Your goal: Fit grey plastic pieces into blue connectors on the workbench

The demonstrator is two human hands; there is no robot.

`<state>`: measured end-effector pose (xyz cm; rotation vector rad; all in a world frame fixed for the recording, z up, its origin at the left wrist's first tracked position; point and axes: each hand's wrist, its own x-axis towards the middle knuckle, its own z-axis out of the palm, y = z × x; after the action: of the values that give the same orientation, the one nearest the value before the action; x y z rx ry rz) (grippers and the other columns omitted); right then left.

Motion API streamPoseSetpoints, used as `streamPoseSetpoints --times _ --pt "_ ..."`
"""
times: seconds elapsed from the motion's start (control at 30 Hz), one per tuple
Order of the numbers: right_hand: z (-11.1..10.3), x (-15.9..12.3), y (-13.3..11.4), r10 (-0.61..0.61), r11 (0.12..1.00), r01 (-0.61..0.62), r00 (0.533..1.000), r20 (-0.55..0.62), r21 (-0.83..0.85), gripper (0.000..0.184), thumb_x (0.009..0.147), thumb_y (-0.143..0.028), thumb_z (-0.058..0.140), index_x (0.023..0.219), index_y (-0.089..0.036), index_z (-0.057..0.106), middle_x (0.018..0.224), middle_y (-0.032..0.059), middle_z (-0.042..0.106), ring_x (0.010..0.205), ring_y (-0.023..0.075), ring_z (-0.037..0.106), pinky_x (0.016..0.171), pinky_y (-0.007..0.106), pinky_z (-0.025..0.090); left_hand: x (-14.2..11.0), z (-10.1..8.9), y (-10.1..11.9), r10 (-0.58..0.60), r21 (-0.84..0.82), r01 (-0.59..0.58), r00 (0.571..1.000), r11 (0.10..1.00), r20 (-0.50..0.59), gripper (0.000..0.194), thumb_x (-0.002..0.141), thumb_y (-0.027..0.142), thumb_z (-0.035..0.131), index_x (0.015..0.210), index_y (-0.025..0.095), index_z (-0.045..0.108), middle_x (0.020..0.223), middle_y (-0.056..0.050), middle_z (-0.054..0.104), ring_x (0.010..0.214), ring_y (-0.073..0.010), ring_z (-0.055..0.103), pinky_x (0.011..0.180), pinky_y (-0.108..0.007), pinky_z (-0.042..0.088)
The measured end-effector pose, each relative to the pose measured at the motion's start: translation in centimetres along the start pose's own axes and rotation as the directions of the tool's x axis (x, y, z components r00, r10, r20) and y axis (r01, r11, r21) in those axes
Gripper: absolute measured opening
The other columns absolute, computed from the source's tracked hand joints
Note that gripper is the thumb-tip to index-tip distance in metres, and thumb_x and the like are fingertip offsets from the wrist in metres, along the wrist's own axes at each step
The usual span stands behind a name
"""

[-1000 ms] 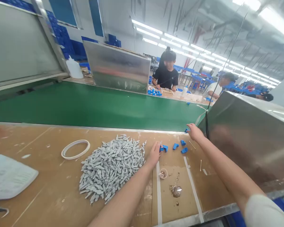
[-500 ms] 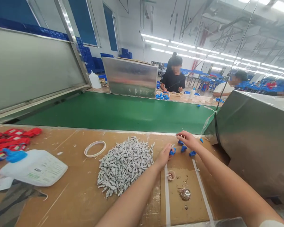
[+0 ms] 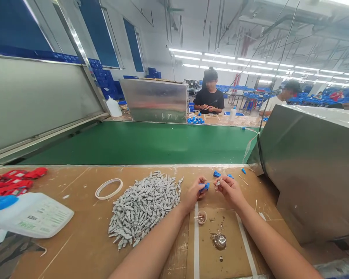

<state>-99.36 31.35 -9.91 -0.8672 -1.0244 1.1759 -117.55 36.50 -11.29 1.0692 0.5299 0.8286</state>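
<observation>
My left hand [image 3: 192,195] is closed around a small blue plastic part [image 3: 204,187]. Just to its right, a small pale grey piece [image 3: 218,182] is pinched between the fingertips of my right hand [image 3: 232,192]. A narrow gap separates the two hands. Behind them a loose blue part [image 3: 216,174] lies on the cardboard-covered bench, and more blue shows by my right fingers. Left of my left hand is a big heap of grey plastic pieces [image 3: 147,207]. Below the hands stands a small cup [image 3: 202,218] with a thin white stick across it.
A shiny metal dish [image 3: 220,241] sits between white tape strips. Leftward are a tape ring [image 3: 109,188], a white jug [image 3: 35,217] and red parts [image 3: 14,180]. A green conveyor belt [image 3: 133,141] runs behind the bench, a metal housing [image 3: 311,174] at right. Co-workers sit beyond.
My right hand has come back from above the blue parts toward my left hand and now pinches a small grey piece. The left hand keeps its blue part. The view has shifted slightly.
</observation>
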Motion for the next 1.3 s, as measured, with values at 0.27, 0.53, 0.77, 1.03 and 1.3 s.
streamPoseSetpoints --times 0.27,0.53,0.77,1.03,1.3 --pt "-0.3 -0.4 -0.3 0.009 0.968 -0.014 1.000 0.022 0.251 0.043 0.080 -0.059 0.085 0.090 -0.021 0.067 0.062 -0.0045 0.047 0.054 0.0107 0.040 0.050 0.022 0.040 -0.6 1.1 1.0 0.094 0.263 -0.073 0.993 0.962 -0.070 0.058 0.086 0.071 0.064 0.100 0.014 0.063 0.063 0.004 0.049 0.046 -0.0074 0.037 0.045 -0.022 0.025" --pt "-1.1 -1.2 0.3 0.074 0.961 -0.076 0.997 0.016 0.264 0.039 0.079 -0.053 0.089 0.088 -0.019 0.073 0.069 -0.0019 0.056 0.063 0.0107 0.053 0.065 0.025 0.056 -2.1 1.0 2.0 0.068 0.262 -0.043 0.994 0.964 -0.088 0.058 0.094 0.066 0.057 0.119 0.013 0.066 0.073 0.002 0.050 0.059 -0.0084 0.039 0.051 -0.019 0.030" --pt "-1.8 -1.3 0.6 0.090 0.974 -0.077 0.994 -0.056 0.212 0.040 0.071 -0.045 0.095 0.101 -0.024 0.079 0.080 0.0009 0.071 0.073 0.0146 0.067 0.078 0.032 0.063 -2.4 0.5 1.1 0.162 0.322 -0.132 0.984 0.938 -0.068 0.051 0.083 0.045 0.080 0.127 0.020 0.071 0.119 -0.009 0.065 0.099 -0.0197 0.064 0.083 -0.029 0.053" --pt "-1.9 -1.8 0.7 0.045 0.999 -0.045 0.999 -0.025 -0.028 0.029 0.070 -0.039 0.096 0.089 -0.023 0.081 0.084 0.0029 0.075 0.077 0.0164 0.072 0.077 0.027 0.060 -2.5 0.7 0.3 0.213 0.221 -0.201 0.976 0.954 -0.035 0.035 0.077 0.030 0.088 0.108 0.018 0.076 0.109 -0.008 0.071 0.101 -0.0192 0.066 0.094 -0.032 0.053" --pt "-1.6 -2.1 -0.2 -0.200 0.944 0.214 0.977 0.079 -0.250 0.013 0.082 -0.036 0.087 0.091 -0.027 0.083 0.088 0.0036 0.075 0.082 0.0181 0.068 0.075 0.028 0.056 -2.2 0.0 -0.6 0.295 0.205 -0.301 0.954 0.931 0.060 0.025 0.081 0.022 0.085 0.104 0.020 0.074 0.109 -0.007 0.071 0.106 -0.0191 0.066 0.097 -0.032 0.053"
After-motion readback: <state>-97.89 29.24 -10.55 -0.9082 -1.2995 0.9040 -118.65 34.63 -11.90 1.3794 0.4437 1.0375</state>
